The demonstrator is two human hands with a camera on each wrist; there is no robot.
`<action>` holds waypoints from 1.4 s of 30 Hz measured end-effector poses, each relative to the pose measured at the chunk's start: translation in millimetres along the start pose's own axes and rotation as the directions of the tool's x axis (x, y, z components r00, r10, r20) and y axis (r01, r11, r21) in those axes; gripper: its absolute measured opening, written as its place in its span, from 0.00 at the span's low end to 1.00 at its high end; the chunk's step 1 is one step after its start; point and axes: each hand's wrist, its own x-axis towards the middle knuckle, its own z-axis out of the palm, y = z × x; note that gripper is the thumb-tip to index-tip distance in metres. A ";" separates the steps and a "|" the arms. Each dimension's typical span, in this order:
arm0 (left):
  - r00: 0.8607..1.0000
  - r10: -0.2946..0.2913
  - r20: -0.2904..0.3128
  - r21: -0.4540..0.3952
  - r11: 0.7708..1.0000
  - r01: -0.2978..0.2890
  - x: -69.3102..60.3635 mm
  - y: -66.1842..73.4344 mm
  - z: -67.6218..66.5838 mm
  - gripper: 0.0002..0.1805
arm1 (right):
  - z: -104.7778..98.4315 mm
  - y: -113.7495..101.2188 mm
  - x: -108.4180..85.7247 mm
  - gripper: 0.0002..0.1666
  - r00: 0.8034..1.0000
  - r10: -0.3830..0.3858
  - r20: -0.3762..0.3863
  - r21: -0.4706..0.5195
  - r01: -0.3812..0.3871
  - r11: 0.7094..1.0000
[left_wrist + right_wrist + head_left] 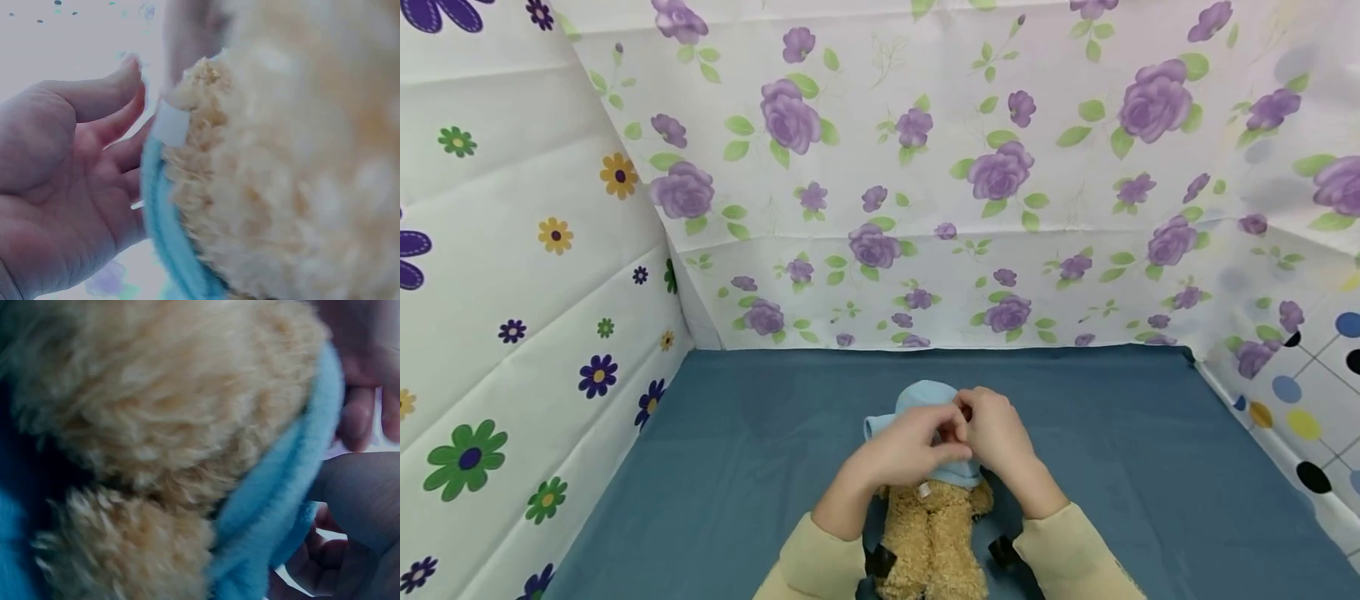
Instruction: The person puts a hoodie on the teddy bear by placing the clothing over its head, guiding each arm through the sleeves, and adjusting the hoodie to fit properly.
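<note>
A tan plush toy (928, 533) lies on the blue cloth. Over its head end is a light blue garment (925, 393), with a short sleeve-like tube sticking out at the left and a white tag (170, 125) at its lower edge. My left hand (910, 442) reaches across the garment. In the left wrist view its thumb stands apart from the loosely bent fingers, whose tips pass behind the blue edge. My right hand (997, 429) holds the garment's upper right part with curled fingers, close to the left fingertips. Exactly what lies between its fingertips is hidden.
Blue cloth (760, 442) covers the table around the toy. White sheets with purple roses (880, 246) at the back and with daisies (467, 454) at the left stand as walls. A dotted sheet (1303, 423) bounds the right side.
</note>
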 end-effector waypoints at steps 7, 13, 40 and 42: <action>0.934 -0.084 -0.348 0.080 0.990 0.119 1.8 -21.6 -10.4 0.07 | -2.4 1.3 3.0 0.20 0.996 -0.009 0.086 0.071 0.003 0.997; 0.906 -0.113 -0.408 0.180 0.963 0.201 7.2 -33.5 -9.6 0.09 | -4.0 4.6 3.8 0.18 0.993 -0.040 0.109 0.126 0.027 0.992; 0.934 -0.176 -0.310 0.240 0.936 0.256 5.2 -42.5 -10.7 0.08 | 1.3 -4.6 -2.4 0.14 0.994 0.028 0.109 0.088 -0.038 0.995; 0.942 -0.167 -0.290 0.228 0.944 0.238 4.1 -42.7 -12.3 0.05 | 1.4 -5.7 -3.0 0.14 0.994 0.022 0.105 0.085 -0.031 0.996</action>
